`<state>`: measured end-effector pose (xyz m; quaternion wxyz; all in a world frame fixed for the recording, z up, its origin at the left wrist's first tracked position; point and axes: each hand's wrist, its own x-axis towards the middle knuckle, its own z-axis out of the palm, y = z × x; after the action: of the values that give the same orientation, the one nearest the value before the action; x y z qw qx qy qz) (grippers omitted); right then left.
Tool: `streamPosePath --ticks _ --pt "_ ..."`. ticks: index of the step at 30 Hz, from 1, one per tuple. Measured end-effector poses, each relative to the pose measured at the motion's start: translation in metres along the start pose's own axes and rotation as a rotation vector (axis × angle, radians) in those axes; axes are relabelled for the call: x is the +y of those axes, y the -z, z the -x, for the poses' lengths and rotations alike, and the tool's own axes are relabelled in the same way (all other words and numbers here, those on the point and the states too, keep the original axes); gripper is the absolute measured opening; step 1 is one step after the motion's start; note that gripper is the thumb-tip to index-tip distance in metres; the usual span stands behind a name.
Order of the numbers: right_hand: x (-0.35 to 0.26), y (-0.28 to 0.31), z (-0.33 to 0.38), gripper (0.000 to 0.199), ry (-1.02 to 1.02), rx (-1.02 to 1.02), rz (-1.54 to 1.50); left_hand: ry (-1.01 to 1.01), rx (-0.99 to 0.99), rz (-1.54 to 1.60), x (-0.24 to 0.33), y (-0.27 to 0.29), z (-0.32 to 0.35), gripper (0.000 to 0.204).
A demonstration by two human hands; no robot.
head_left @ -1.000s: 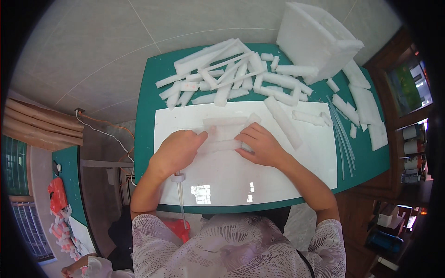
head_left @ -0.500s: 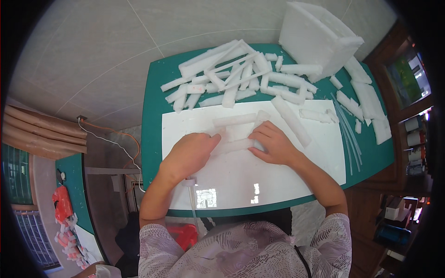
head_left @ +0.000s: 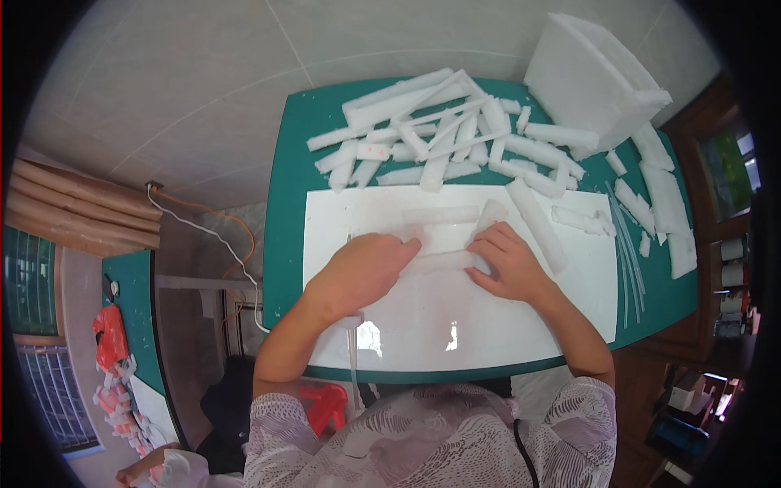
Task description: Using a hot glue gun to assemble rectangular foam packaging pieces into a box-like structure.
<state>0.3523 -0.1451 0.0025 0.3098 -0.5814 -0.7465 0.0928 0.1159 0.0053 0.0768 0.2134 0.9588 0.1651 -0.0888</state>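
Head view: left hand (head_left: 374,268) curled at left end of lower foam strip (head_left: 442,261); grip hidden, cannot tell whether holding anything. Right hand (head_left: 508,262) closed, thumb and fingers about slanted foam strip (head_left: 491,211) at right end of lower strip. Upper foam strip (head_left: 442,215) lies just beyond, flat on white board (head_left: 480,337). Long foam bar (head_left: 536,226) right of right hand. Foam heap (head_left: 394,106) and foam box (head_left: 587,85) on green table (head_left: 286,203), far side.
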Motion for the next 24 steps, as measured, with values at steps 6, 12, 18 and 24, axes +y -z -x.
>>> streamPosePath --ticks 6,12,18,24 --pt "0.000 0.001 -0.003 0.027 0.007 0.006 0.026 -0.010 -0.013 0.024 -0.004 0.007 -0.001 0.031" --pt "0.003 -0.001 -0.001 0.026 -0.016 -0.005 0.016 0.081 -0.111 0.070 0.003 0.016 0.002 0.049" --pt "0.001 -0.002 -0.001 0.026 -0.015 -0.005 0.006 -0.008 0.099 0.087 -0.008 0.036 0.019 0.051" --pt "0.002 -0.004 0.000 0.026 -0.015 0.018 -0.019 0.124 0.271 0.162 -0.014 0.046 0.058 0.037"
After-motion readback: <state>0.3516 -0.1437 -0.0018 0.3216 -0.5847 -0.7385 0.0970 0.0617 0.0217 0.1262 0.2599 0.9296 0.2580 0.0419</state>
